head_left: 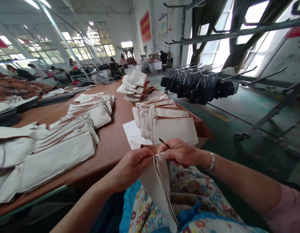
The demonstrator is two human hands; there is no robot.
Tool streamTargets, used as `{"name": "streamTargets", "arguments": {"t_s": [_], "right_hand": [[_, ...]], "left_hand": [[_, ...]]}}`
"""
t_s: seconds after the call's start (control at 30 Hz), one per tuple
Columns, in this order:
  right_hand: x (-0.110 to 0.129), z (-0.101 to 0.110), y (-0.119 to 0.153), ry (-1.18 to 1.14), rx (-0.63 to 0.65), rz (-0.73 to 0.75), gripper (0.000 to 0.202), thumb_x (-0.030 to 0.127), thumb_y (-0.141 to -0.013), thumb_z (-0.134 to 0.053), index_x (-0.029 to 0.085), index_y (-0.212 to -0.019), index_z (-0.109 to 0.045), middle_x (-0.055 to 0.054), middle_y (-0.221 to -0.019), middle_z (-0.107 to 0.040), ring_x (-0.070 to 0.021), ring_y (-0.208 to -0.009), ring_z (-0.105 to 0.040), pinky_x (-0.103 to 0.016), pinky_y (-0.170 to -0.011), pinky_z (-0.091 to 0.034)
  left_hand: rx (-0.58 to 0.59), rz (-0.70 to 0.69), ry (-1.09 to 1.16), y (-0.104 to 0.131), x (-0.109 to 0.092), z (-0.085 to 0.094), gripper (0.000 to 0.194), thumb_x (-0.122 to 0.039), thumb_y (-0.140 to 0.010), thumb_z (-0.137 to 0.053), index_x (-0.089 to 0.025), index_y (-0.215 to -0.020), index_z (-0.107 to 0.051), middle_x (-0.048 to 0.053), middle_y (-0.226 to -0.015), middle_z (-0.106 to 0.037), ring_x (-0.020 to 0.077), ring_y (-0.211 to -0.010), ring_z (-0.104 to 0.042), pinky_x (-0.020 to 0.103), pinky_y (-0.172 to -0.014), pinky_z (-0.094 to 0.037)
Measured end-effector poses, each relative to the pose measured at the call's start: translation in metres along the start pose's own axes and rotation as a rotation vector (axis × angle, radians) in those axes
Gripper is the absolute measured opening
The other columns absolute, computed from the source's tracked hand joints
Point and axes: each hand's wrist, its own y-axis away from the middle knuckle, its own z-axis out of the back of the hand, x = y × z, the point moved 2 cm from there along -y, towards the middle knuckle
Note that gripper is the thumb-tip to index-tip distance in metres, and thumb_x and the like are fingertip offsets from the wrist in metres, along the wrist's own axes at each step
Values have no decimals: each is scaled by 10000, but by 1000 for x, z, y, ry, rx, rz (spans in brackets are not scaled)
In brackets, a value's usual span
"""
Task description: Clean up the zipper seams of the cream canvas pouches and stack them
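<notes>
Over my lap hangs a cream fabric pouch [155, 184] with a dark zipper-like seam running down its length. My left hand [136, 163] pinches its upper end from the left. Close beside it, my right hand [181, 152] is closed on the same end from the right. A thin dark tool [164, 142] sticks out between the right fingers; most of it is hidden, so its kind is unclear. Just beyond my hands, a row of similar cream pouches [174, 129] with brown edges stands overlapping on the table.
More cream pouches [57, 158] lie in rows along the left of the brown table [118, 129]. A further pile [135, 81] sits at the far end. To the right, a metal rack [252, 76] carries dark bags [196, 85]. Several people work in the background.
</notes>
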Motion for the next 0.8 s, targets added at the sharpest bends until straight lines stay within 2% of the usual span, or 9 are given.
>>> {"name": "streamTargets", "arguments": {"t_s": [0.1,0.23,0.4,0.57,0.67,0.8], "right_hand": [[-1,1,0,-135,20,-91,157,293,-896,-541,140,-866,-563,69,-556,-463,-49,-407,-400,-155,-371,-285],[3,-1,1,-83,31,-49,174,306,-917,-539,150,-840,-534,76,-554,-442,-40,-409,-381,-140,-367,-276],[7,-2,3,-42,27,-40,201,328,-928,-545,151,-836,-518,86,-543,-404,-40,-408,-354,-149,-372,-269],[7,-1,3,4,0,1,281,409,-923,-555,145,-831,-529,69,-579,-441,-50,-476,-388,-170,-438,-298],[8,-2,1,56,-24,26,233,307,-795,-716,129,-813,-568,52,-654,-507,-55,-567,-421,-171,-503,-329],[8,-6,-1,-20,-40,-76,118,201,-778,-666,124,-763,-580,50,-611,-524,-50,-521,-407,-172,-469,-310]], "left_hand": [[29,8,228,3,2,-5,283,-377,-966,-500,-158,-849,-637,-5,-817,-578,121,-745,-480,214,-677,-383],[81,18,394,2,8,-9,257,-371,-910,-599,-135,-814,-629,6,-800,-567,112,-698,-463,215,-631,-360],[103,31,411,-2,10,-13,296,-398,-897,-615,-118,-803,-626,31,-810,-570,128,-705,-478,240,-639,-368],[19,85,354,-6,12,-15,278,-395,-880,-621,-128,-801,-626,15,-760,-565,121,-670,-471,233,-614,-365],[-12,113,329,-7,14,-16,276,-395,-864,-637,-134,-777,-617,2,-721,-552,109,-642,-449,220,-583,-347],[-4,133,364,-10,16,-18,252,-379,-846,-642,-130,-804,-639,10,-707,-588,110,-620,-480,218,-569,-350]]}}
